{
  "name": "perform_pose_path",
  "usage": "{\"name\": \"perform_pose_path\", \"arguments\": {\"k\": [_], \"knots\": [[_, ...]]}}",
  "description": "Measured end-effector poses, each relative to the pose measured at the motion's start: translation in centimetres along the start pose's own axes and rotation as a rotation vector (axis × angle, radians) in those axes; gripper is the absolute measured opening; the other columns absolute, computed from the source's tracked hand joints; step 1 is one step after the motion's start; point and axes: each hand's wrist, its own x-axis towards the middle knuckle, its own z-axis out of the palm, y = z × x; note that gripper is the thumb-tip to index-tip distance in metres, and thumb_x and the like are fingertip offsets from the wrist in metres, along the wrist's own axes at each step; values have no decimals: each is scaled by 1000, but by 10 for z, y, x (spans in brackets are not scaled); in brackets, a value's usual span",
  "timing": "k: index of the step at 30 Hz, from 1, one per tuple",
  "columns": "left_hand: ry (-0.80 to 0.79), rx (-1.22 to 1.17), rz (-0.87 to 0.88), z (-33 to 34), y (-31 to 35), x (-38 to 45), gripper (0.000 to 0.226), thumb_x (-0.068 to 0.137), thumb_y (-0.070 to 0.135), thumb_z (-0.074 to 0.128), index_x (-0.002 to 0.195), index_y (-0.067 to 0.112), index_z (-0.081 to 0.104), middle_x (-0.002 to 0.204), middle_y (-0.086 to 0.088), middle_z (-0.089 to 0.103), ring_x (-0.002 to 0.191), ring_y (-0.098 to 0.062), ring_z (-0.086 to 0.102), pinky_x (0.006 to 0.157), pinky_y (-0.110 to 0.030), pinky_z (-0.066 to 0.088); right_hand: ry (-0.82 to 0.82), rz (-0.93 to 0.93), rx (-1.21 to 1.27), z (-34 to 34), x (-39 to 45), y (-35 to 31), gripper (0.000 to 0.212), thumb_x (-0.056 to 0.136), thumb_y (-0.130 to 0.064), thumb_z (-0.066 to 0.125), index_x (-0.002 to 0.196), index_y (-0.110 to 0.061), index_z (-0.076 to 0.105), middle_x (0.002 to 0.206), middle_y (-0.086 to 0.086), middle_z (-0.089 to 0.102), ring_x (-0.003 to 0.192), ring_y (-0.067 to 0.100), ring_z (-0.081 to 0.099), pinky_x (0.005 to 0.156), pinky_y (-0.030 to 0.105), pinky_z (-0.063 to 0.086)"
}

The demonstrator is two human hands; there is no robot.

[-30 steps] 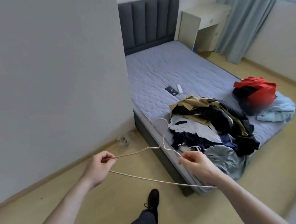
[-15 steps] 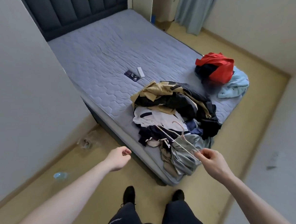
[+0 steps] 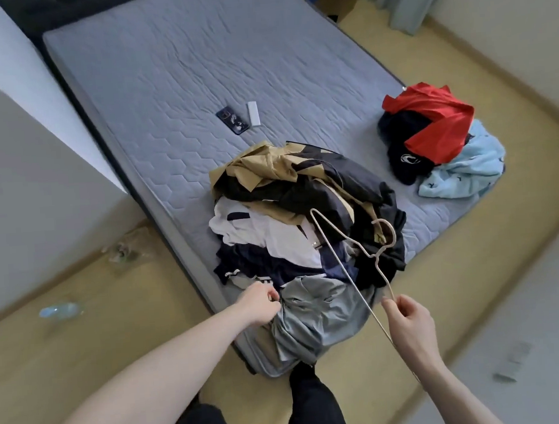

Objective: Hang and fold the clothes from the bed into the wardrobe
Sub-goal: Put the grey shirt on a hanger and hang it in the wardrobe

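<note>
Right hand (image 3: pixel 408 318) pinches hanger (image 3: pixel 351 259); left hand (image 3: pixel 259 304) grips grey garment (image 3: pixel 315 315).

A grey quilted bed (image 3: pixel 195 68) is seen, on which a heap of mixed clothes (image 3: pixel 305 223) is piled at the near edge. A red, dark and pale blue pile (image 3: pixel 438 141) is laid near the far corner, with a phone (image 3: pixel 232 120) just beside a white remote (image 3: pixel 253 114).

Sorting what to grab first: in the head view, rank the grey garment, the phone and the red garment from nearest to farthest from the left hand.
1. Grey garment: at the left hand, near bed edge.
2. Phone: mid-mattress, farther up.
3. Red garment: far right.
</note>
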Motion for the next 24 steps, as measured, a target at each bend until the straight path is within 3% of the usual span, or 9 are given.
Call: {"name": "perform_pose_path", "arguments": {"k": [4,8,12,15,17,19,21,22,24], "knots": [[-65,45,-24,55,43,62,31,92,36,59,120,29,67,147,6,44,123,-20,57,102,-31,46,-55,22,3,-8,63,37,48,94,-22,64,63,-23,27,53,-12,29,49,8,26,53,34,26],[-146,224,29,103,68,133,45,92,28,56,137,29,59,168,5,12,149,-25,27,114,-41,38,-105,39,-11,3,111,74,45,90,-19,61,64,-21,24,56,-10,27,53,9,24,55,33,25],[-192,273,20,143,84,200,52,91,22,62,142,29,58,171,5,-10,157,-28,1,122,-48,26,-129,28,-28,21,145,107,43,88,-18,60,68,-18,22,57,-9,25,54,10,22,54,32,24],[-219,364,-21,168,82,232,50,89,25,67,137,16,60,169,-3,15,156,-31,2,126,-52,10,-141,14,-27,32,160,128,45,88,-19,61,68,-17,21,58,-10,23,54,10,21,47,23,23],[-163,409,-39,174,77,237,41,88,30,67,125,13,66,148,-5,49,150,-28,25,127,-54,3,-159,11,-26,36,165,134,45,88,-19,61,68,-18,20,58,-10,23,54,10,20,43,21,24],[-38,363,-1,173,71,226,20,88,32,70,106,22,74,120,3,67,132,-20,49,128,-48,2,-186,9,-48,36,164,138,44,88,-18,60,69,-17,21,59,-9,24,55,11,20,44,21,24],[91,196,6,165,61,199,2,90,30,73,91,29,71,98,12,68,115,-16,60,120,-33,19,-211,12,-60,31,156,137,42,88,-18,59,69,-16,22,59,-8,25,56,11,21,46,21,22],[129,92,-24,160,55,182,8,91,33,73,93,31,66,92,12,64,109,-18,60,108,-31,32,-217,16,-61,28,150,134,41,87,-19,59,70,-16,22,59,-8,26,56,11,22,48,24,23],[127,-123,-112,147,44,142,20,96,37,65,110,30,53,96,4,60,99,-24,57,84,-34,40,-227,17,-59,21,137,124,41,88,-20,59,70,-16,22,59,-8,25,55,11,22,52,30,23]]}}
